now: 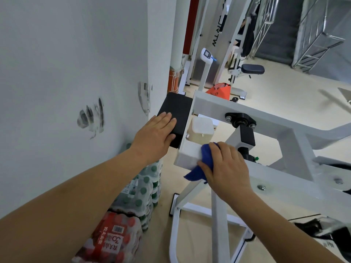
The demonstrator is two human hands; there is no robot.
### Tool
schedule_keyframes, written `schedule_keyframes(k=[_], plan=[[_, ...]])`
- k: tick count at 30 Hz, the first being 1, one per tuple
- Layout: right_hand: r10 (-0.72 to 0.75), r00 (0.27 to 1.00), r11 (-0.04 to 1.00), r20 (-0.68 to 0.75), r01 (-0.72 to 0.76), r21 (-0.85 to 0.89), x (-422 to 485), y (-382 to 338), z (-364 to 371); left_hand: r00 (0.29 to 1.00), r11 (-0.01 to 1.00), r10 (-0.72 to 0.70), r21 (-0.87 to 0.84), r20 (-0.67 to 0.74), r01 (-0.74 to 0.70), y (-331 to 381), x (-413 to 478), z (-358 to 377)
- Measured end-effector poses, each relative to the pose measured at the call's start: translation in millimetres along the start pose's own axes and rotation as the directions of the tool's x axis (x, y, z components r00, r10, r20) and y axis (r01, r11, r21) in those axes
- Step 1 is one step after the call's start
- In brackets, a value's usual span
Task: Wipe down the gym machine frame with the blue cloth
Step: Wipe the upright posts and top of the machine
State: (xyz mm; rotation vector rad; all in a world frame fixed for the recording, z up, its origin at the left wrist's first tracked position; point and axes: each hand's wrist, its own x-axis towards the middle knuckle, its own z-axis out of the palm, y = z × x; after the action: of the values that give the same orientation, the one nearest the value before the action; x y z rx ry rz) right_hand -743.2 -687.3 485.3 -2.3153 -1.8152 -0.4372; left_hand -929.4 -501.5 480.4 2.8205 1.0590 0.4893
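Two bare forearms fill the lower part of the view, the left forearm (76, 196) coming in from 8 o'clock and the right forearm (284, 224) from 5 o'clock.

The right hand (226, 166) sits just right of centre. Its fingers are curled round the blue cloth (204, 158), clamping it against the near beam of the gym machine frame (284, 177) close to the beam's wall-side end. A loose corner of the cloth hangs off the lower edge toward 7 o'clock.

The left hand (157, 133) lies flat at about 10 o'clock from the right one. Its fingers are straight and together on top of the black pad (178, 109) and grip nothing; it looks like a brace.

The wiping looks to be under way, though how much is done cannot be told, since the white paint shows no wet or cleaned track. Judging from where the cloth sits, plenty is likely left:
- the long beams running off toward 3 o'clock
- the bracket around the black bearing (240, 118)
- the uprights and base tubes down toward 6 o'clock

Shrink-wrapped bottle packs (144, 188) stand on the floor under the left wrist, beside the scuffed wall (57, 73).
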Motion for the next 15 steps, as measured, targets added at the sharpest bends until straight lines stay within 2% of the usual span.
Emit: schedule_keyframes(k=[3, 7, 10, 15], plan=[[0.041, 0.999, 0.999, 0.006, -0.041, -0.029, 18, -36, 0, 1.000, 1.000, -0.002, -0.013, -0.006, 0.002, 1, 0, 1], [-0.032, 0.999, 0.999, 0.004, 0.032, 0.006, 38, -66, 11, 1.000, 1.000, 0.017, -0.012, -0.006, -0.017, -1, 0, -2], [-0.098, 0.995, 0.995, 0.011, 0.097, 0.028, 25, -35, 8, 1.000, 1.000, 0.018, 0.004, 0.013, -0.018, -1, 0, -4], [-0.041, 0.998, 0.999, -0.047, 0.041, -0.013, -28, 55, 2, 0.998, 0.999, -0.020, 0.045, 0.052, 0.017, 7, 0, -12]])
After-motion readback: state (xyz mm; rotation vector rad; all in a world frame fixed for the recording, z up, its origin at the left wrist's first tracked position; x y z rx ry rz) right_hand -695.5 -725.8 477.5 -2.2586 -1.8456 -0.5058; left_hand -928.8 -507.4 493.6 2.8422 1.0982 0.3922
